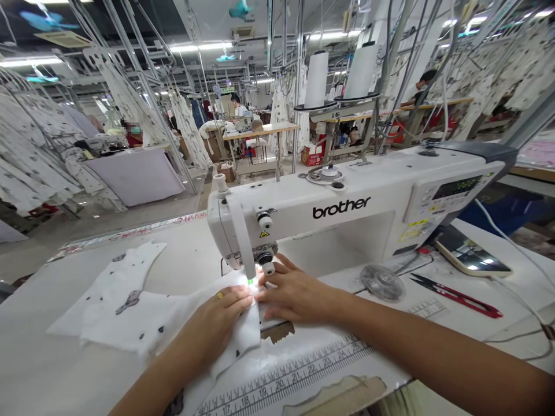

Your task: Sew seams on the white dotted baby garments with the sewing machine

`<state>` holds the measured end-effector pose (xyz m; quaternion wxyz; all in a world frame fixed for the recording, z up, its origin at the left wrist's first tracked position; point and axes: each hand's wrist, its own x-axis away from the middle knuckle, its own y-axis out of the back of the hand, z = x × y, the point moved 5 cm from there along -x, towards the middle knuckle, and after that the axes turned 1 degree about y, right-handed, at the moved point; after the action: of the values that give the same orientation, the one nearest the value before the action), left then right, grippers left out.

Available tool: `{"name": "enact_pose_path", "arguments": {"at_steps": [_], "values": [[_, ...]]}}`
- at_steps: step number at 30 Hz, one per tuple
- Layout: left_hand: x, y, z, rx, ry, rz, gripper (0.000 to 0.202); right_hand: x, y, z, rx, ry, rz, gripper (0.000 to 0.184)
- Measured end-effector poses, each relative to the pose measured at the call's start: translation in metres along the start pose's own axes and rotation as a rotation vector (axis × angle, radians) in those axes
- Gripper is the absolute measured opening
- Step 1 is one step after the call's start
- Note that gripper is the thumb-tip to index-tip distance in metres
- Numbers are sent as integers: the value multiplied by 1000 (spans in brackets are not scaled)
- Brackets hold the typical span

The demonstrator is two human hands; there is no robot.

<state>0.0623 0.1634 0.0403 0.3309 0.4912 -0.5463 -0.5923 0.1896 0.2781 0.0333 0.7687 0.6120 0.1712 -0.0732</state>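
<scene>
Your left hand (219,323), with a gold ring (220,294) on one finger, lies flat on the soft white printed fabric (117,300), and your right hand (295,292) presses on the same cloth from the other side. Both hands are open and spread, neither clenched nor pinching, and they meet just in front of the steel presser foot (250,271) of the white Brother industrial sewing machine (342,208). The fabric lies on the white sewing surface (65,370), running under the foot and spreading away to your left.

Flat, spread fingers like these are the right touch: they hold the layers smooth without dragging them. Your fingertips sit very near the needle area, so give them a little more room there. The printed seam ruler (295,375) lies below your hands, with the red thread snips (459,297) off to your right.
</scene>
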Motion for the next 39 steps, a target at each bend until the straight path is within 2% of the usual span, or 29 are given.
{"name": "enact_pose_path", "arguments": {"at_steps": [9, 12, 16, 23, 30, 37, 39], "values": [[4, -16, 13, -32, 43, -20, 61, 0, 0, -1, 11, -35, -12, 31], [8, -14, 12, -34, 15, -28, 62, 0, 1, 1, 13, -6, 2, 31], [10, -9, 9, -25, -34, -54, 53, 0, 2, 2, 43, 10, 18, 31], [1, -19, 28, 26, 149, 36, 58, 1, 2, -3, 29, -38, 11, 32], [2, -22, 32, 71, 181, 56, 60, 3, 4, -11, -5, -39, -56, 29], [2, -14, 25, 52, 197, 21, 49, 2, 6, -18, -10, -60, -66, 26], [7, -5, 35, -25, 295, 10, 42, 2, 8, -18, -14, -66, -62, 25]]}}
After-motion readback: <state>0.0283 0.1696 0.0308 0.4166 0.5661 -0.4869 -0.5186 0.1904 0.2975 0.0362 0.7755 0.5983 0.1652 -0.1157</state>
